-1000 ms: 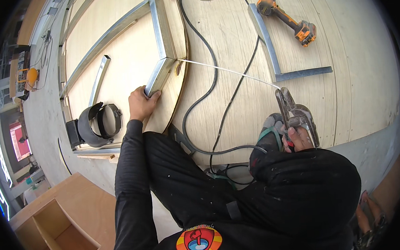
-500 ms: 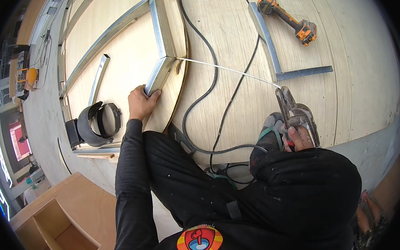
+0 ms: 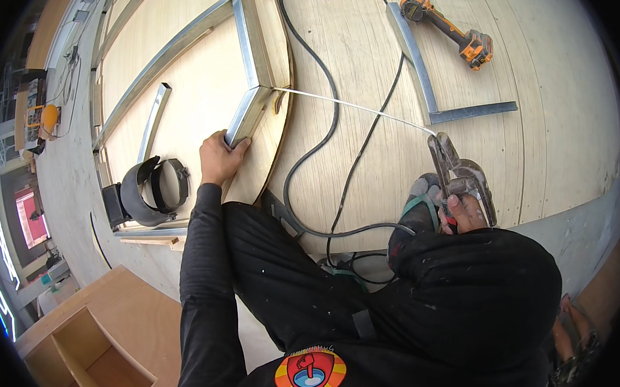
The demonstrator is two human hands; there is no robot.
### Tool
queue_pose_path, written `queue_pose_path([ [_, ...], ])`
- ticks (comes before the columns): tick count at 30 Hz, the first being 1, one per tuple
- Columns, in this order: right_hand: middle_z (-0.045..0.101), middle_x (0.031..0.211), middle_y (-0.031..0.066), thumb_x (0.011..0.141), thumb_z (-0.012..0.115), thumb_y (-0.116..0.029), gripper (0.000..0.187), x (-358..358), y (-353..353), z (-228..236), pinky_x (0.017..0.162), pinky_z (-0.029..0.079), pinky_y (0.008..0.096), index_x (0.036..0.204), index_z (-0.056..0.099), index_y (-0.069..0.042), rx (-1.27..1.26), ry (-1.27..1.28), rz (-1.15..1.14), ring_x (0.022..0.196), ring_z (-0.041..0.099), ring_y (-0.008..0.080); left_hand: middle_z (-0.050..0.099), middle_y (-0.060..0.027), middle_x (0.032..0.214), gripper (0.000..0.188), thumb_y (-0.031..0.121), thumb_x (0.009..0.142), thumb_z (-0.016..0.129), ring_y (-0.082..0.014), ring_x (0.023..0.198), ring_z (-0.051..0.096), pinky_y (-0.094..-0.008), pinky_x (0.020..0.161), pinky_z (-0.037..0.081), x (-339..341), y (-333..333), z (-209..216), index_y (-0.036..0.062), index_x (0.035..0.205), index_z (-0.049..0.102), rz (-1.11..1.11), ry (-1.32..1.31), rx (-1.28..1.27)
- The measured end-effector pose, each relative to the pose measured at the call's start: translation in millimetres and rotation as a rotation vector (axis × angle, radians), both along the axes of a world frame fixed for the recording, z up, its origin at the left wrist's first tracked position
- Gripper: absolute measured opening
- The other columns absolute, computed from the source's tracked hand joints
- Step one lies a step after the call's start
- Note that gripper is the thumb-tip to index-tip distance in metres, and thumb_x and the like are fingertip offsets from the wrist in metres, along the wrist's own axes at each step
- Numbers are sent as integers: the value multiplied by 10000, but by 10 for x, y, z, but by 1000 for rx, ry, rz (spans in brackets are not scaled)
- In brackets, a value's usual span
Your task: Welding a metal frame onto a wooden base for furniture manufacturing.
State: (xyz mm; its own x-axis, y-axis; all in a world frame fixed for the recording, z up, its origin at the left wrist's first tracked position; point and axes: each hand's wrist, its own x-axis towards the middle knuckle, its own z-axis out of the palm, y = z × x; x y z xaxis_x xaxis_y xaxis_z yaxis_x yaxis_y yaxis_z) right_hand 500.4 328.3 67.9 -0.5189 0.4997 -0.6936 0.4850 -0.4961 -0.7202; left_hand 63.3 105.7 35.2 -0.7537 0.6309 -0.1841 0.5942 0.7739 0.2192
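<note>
My left hand (image 3: 218,158) is closed around the end of a short square steel tube (image 3: 248,115). This tube meets a longer steel tube (image 3: 247,39) at an angled corner on the round wooden panel (image 3: 274,150). In my right hand (image 3: 467,212), partly hidden behind my knee, is a worn welding electrode holder (image 3: 450,159). Its jaws grip a thin white welding rod (image 3: 354,106) that stretches left to the tube corner. The rod's tip is at the joint; whether it touches I cannot tell, and no spark shows.
A black welding mask (image 3: 145,195) and a loose steel tube (image 3: 155,121) lie left of my hand. Black cables (image 3: 329,126) cross the plywood. Beyond the holder are an L-shaped steel piece (image 3: 419,61) and an orange-black cordless power tool (image 3: 449,30). A wooden box (image 3: 113,309) stands lower left.
</note>
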Motion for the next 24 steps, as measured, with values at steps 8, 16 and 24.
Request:
queue_pose_path([
  [8, 563, 702, 25, 957, 548, -518, 505, -22, -23, 10, 488, 362, 247, 1070, 606, -29, 20, -1, -25, 532, 460, 88, 631, -206, 664, 429, 384, 735, 766, -369, 624, 634, -421, 624, 501, -7, -10, -20, -32, 763, 663, -2, 3, 10],
  [16, 546, 676, 30, 980, 526, -480, 478, -27, -3, -12, 474, 355, 252, 1063, 590, -14, 23, 73, 13, 507, 456, 95, 631, -202, 668, 417, 380, 737, 762, -370, 622, 630, -424, 623, 501, -3, -15, -11, -25, 765, 665, -16, 10, 25],
  [24, 538, 669, 28, 979, 521, -489, 483, -18, 15, -11, 471, 354, 254, 1043, 584, -14, 20, 74, 22, 504, 453, 96, 629, -193, 668, 411, 378, 731, 764, -365, 624, 627, -420, 628, 499, 0, 13, -47, -20, 761, 665, -14, 1, 24],
])
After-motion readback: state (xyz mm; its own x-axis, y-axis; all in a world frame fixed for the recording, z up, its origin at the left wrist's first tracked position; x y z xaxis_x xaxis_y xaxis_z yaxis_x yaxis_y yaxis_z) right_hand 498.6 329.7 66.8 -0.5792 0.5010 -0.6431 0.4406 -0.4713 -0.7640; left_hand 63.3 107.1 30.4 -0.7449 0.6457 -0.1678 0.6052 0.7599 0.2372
